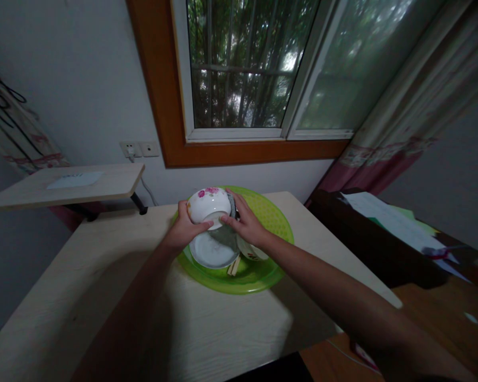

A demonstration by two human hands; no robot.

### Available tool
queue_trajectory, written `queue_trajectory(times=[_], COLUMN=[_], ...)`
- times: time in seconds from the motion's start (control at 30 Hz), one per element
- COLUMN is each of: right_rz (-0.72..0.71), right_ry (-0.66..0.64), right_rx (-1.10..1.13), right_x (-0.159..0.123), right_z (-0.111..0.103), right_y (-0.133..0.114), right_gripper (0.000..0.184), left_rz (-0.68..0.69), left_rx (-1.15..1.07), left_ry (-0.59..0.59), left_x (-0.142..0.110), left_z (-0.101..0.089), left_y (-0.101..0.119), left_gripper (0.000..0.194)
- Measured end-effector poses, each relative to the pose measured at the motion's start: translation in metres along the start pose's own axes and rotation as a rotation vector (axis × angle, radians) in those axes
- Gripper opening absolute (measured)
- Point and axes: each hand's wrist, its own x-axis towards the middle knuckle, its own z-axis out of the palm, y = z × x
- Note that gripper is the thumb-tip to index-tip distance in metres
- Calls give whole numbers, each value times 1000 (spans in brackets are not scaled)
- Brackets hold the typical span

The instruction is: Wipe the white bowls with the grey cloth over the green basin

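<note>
Above a round green plastic basin [239, 289], my left hand [182, 228] grips a white bowl [207, 206] with pink flowers by its left side. The bowl is tilted, and its foot faces me. My right hand [249, 223] closes on the bowl's right side, thumb near the foot. A grey textured piece that looks like a cloth [233, 204] sits between its fingers and the bowl, partly hidden. Below, a larger white bowl [213, 252] lies in the basin. Beside it are light wooden chopsticks [233, 266] and another patterned bowl [253, 250], partly covered by my right wrist.
The basin stands on a pale wooden table [199, 329]. A raised shelf [115, 180] with a paper on it is at the left. Beyond are a wall socket [139, 149] and a window [255, 69]. Papers [398, 220] lie on dark furniture at the right.
</note>
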Motion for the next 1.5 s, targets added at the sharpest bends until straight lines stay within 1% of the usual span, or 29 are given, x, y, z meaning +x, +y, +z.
queue_trajectory(times=[0.13,0.3,0.57,0.7,0.8,0.97,1.07,1.27,1.33,1.4,1.5], right_rz=[-42,-112,-221,-249,-263,-277,-303,-385,-402,-411,-381], right_ry=[2,-46,-73,-76,-89,-91,-102,-208,-225,-218,-162], right_rx=[-26,-91,-221,-275,-308,-332,-345,-362,-369,-362,-325], right_x=[-1,-2,-2,-2,-1,0,0,0,1,2,2], right_z=[-2,-4,-8,-8,-7,-4,-2,-5,-6,-7,-7], right_y=[-3,-8,-12,-13,-13,-13,-18,-37,-40,-41,-36], right_gripper=[77,74,71,72,73,75,74,70,69,69,70], left_rz=[49,61,42,59,81,64,39,23,14,6,-6], left_rx=[73,236,352,381,390,449,411,278,226,158,41], left_ry=[15,-1,-49,-19,-19,35,46,55,38,28,57], left_x=[1,0,-1,-2,-3,-4,-4,-2,-1,1,3], left_z=[-2,-4,-3,-2,-1,0,0,-2,-3,-4,-4], left_y=[-2,-1,8,8,7,10,11,6,4,2,-1], left_gripper=[81,82,63,62,62,59,59,62,62,64,69])
